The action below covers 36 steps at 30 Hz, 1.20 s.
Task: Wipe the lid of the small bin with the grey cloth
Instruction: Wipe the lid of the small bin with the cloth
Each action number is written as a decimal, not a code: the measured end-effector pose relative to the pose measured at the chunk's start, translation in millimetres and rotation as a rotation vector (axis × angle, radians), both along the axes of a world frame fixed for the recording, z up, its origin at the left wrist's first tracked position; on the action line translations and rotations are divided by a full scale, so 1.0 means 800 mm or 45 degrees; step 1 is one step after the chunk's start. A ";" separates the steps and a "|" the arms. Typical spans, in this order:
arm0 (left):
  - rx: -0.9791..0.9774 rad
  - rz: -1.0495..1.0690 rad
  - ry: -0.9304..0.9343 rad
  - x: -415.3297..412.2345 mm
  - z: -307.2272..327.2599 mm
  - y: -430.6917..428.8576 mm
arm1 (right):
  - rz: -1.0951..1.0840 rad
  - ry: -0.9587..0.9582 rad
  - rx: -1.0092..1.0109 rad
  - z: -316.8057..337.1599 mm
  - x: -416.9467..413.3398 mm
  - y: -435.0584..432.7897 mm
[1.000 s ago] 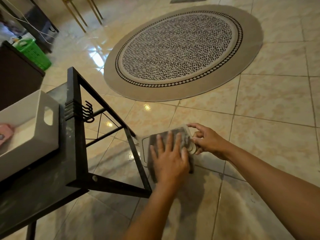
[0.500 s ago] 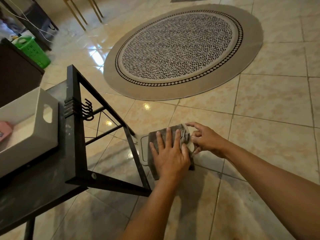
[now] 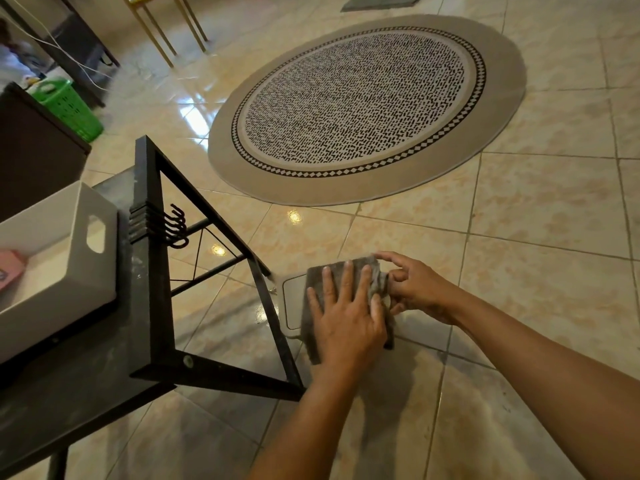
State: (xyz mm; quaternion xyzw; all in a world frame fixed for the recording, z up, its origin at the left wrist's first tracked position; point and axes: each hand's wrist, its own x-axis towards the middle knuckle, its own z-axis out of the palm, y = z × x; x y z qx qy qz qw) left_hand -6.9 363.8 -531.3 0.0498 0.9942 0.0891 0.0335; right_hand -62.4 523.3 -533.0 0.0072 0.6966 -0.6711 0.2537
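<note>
Grey cloth (image 3: 341, 271) covers lid (image 3: 293, 299); table frame (image 3: 277, 327) beside.

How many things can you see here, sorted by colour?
Grey: 2, the cloth and the small bin's lid.
Green: 1, the basket.
White: 1, the tray.
Pink: 1, an object in the tray.
Patterned beige: 1, the round rug.
Total: 6.
</note>
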 end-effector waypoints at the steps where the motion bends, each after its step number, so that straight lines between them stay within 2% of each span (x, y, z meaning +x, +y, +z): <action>1: 0.011 -0.035 0.002 -0.007 0.000 0.010 | -0.003 0.006 0.002 0.001 0.000 -0.001; 4: -0.008 -0.031 -0.020 -0.034 0.006 0.010 | -0.035 0.028 0.002 0.004 -0.001 -0.002; 9: -0.018 0.271 0.028 -0.013 0.005 -0.051 | -0.059 0.018 0.003 0.002 -0.002 -0.002; 13: 0.003 0.045 0.023 0.014 -0.008 -0.006 | -0.024 0.035 0.021 0.002 -0.005 -0.003; 16: 0.037 -0.007 0.019 -0.019 -0.006 0.019 | -0.040 0.067 0.078 0.002 -0.004 -0.004; 19: -0.006 0.151 -0.026 -0.049 0.003 -0.020 | -0.068 0.093 0.084 0.002 0.000 -0.005; 22: 0.052 0.353 0.010 -0.033 0.002 -0.059 | -0.091 0.116 0.091 -0.001 0.000 -0.007; 26: 0.030 0.141 0.011 0.012 -0.006 -0.016 | -0.078 0.116 0.077 -0.004 -0.003 -0.007; 30: 0.037 0.018 -0.015 -0.024 0.001 0.022 | -0.079 0.117 0.093 -0.002 -0.004 -0.007; 33: 0.005 0.194 -0.065 -0.051 0.009 -0.021 | -0.079 0.107 0.075 0.001 0.000 -0.007; 36: 0.045 0.347 0.026 -0.027 0.005 -0.059 | -0.086 0.084 0.044 0.001 0.001 -0.007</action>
